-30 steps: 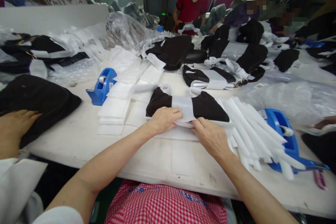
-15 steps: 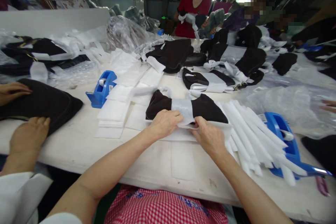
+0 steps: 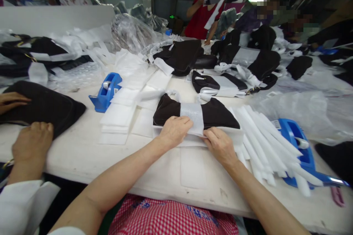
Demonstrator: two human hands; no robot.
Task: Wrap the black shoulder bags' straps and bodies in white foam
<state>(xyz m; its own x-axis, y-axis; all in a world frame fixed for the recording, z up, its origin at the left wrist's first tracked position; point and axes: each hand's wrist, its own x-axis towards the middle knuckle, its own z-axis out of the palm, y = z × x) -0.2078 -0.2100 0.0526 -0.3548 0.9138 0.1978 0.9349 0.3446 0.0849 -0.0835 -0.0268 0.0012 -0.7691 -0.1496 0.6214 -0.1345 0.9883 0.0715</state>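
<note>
A dark brown bag [image 3: 220,114] lies before me with a whitish foam band [image 3: 191,112] around its middle. White padding shows along the bag's near edge, and its wrapped strap reaches up at the back. My left hand [image 3: 175,129] is closed on the band's left side, fingers curled over its near end. Pinched at the band's lower right corner is my right hand [image 3: 220,142], thumb and fingers together. A flat white foam sheet [image 3: 193,170] lies on the table between my forearms.
Blue tape dispensers stand left [image 3: 107,91] and right [image 3: 298,143]. Rolled white foam strips [image 3: 261,143] lie right of the bag, stacked foam sheets [image 3: 116,117] to its left. Further bags [image 3: 182,57] are piled behind. A co-worker's hands rest on a dark bag [image 3: 52,102] at left.
My right hand has shifted slightly down, drawing the band's near end with it. My left hand stays nearly in place. Across the table, a person in red has raised a wrapped bag.
</note>
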